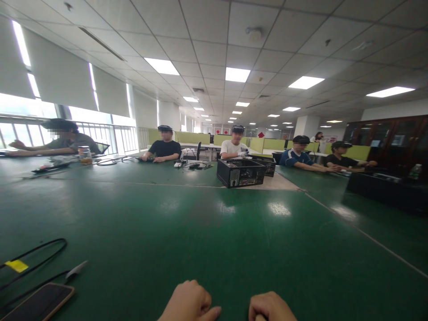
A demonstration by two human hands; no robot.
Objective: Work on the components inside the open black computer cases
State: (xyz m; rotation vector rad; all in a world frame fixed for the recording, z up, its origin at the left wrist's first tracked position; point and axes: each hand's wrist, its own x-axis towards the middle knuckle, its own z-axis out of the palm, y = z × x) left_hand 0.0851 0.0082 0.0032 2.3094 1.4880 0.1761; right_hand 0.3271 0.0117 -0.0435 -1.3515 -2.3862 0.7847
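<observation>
My left hand is at the bottom edge, resting on the green tabletop with its fingers curled under and the thumb pointing right. A short gap to the right, my right hand is also curled into a loose fist, partly cut off by the frame. No object shows in either hand, though the palms are hidden. Off to the left of my left hand lies a phone with a dark screen. Beside it runs a black cable with a yellow tag and a grey, flat end.
An open black computer case stands across the table. Several people with headsets sit around the far side. A jar and cables lie at the far left. Another black case is at the right. A seam crosses the tabletop.
</observation>
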